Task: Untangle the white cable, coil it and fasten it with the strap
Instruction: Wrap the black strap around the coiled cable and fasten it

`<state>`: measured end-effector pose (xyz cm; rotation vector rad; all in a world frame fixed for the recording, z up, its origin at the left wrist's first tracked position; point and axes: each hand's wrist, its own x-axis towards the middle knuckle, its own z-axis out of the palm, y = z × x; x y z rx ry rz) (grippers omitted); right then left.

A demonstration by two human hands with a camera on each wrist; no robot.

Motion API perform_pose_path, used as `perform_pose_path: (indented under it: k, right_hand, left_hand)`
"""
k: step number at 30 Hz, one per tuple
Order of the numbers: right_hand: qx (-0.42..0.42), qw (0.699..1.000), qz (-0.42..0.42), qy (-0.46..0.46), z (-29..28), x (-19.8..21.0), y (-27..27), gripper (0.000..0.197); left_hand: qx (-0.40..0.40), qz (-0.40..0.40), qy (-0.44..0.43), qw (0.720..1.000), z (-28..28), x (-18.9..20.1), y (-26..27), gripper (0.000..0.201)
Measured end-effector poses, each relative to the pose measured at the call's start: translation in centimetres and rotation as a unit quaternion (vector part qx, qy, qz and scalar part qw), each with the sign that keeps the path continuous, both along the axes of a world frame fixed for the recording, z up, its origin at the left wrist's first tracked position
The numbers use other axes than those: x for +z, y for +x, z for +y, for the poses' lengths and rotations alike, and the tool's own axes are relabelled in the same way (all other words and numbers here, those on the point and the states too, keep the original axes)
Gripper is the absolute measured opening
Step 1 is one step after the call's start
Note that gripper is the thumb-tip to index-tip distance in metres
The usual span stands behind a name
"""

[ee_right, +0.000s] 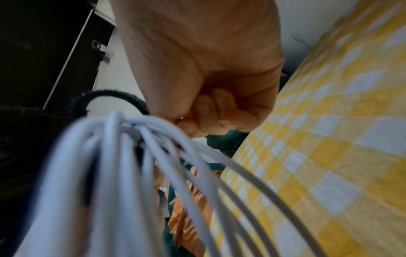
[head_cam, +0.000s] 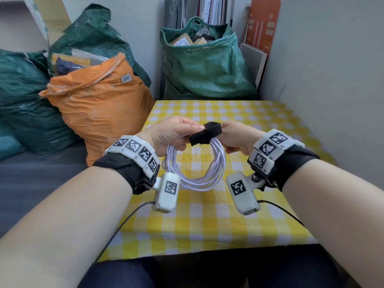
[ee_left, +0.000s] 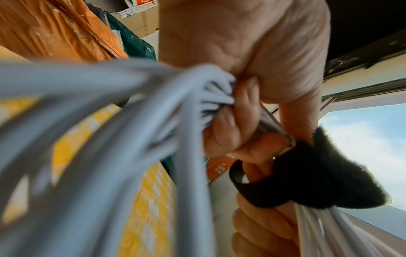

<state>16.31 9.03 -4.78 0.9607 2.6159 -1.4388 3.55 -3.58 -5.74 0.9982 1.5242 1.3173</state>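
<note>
The white cable (head_cam: 220, 163) is wound into a round coil that hangs in the air over the table between my hands. My left hand (head_cam: 172, 132) grips the coil's top left, fingers curled round the bundled strands (ee_left: 110, 121). A black fuzzy strap (head_cam: 205, 133) wraps over the top of the coil, one end sticking out loose toward me. My right hand (head_cam: 234, 136) holds the strap's right side, its fingers curled. In the left wrist view the strap (ee_left: 307, 173) loops round the bundle beside the right hand's fingers (ee_left: 259, 226). In the right wrist view the strap (ee_right: 105, 93) arches above the strands (ee_right: 110, 173).
A table with a yellow and white checked cloth (head_cam: 207, 215) lies under the coil. An orange sack (head_cam: 104, 109) and dark green sacks (head_cam: 20, 96) stand at the left, another green sack (head_cam: 207, 65) behind the table. A grey wall panel (head_cam: 332, 80) borders the right.
</note>
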Motion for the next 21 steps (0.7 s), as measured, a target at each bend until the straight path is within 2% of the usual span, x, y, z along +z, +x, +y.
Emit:
perform_pose_path:
  k: [3, 7, 10, 13, 15, 18, 21]
  right_hand:
    - [-0.055, 0.986, 0.107, -0.111, 0.6, 0.3, 0.1, 0.03]
    - [-0.006, 0.948, 0.182, -0.262, 1.0, 0.3, -0.1, 0.041]
    - [0.017, 0.933, 0.202, -0.299, 1.2, 0.3, -0.4, 0.047]
    - [0.04, 0.968, 0.165, -0.184, 0.7, 0.5, -0.4, 0.039]
    - [0.005, 0.986, 0.15, -0.073, 0.1, 0.5, -0.6, 0.039]
    - [-0.003, 0.98, 0.186, 0.074, -0.5, 0.5, -0.9, 0.043]
    - [0.094, 0.952, 0.182, 0.23, -1.3, 0.4, -1.0, 0.038]
  left_hand:
    - [0.021, 0.013, -0.017, 1.0, -0.1, -0.1, -0.2, 0.019]
    - [0.032, 0.03, -0.038, 0.998, -0.4, -0.2, 0.0, 0.019]
    - [0.037, 0.049, -0.053, 0.997, -0.4, -0.3, 0.3, 0.022]
    - [0.062, 0.055, -0.063, 0.995, -0.5, -0.2, 0.3, 0.022]
    - [0.095, 0.05, -0.075, 0.991, -0.5, -0.3, 0.1, 0.019]
    - [0.15, 0.026, -0.085, 0.985, -0.3, -0.6, -0.4, 0.017]
    - [0.175, -0.012, -0.086, 0.981, -0.2, -0.6, -0.4, 0.019]
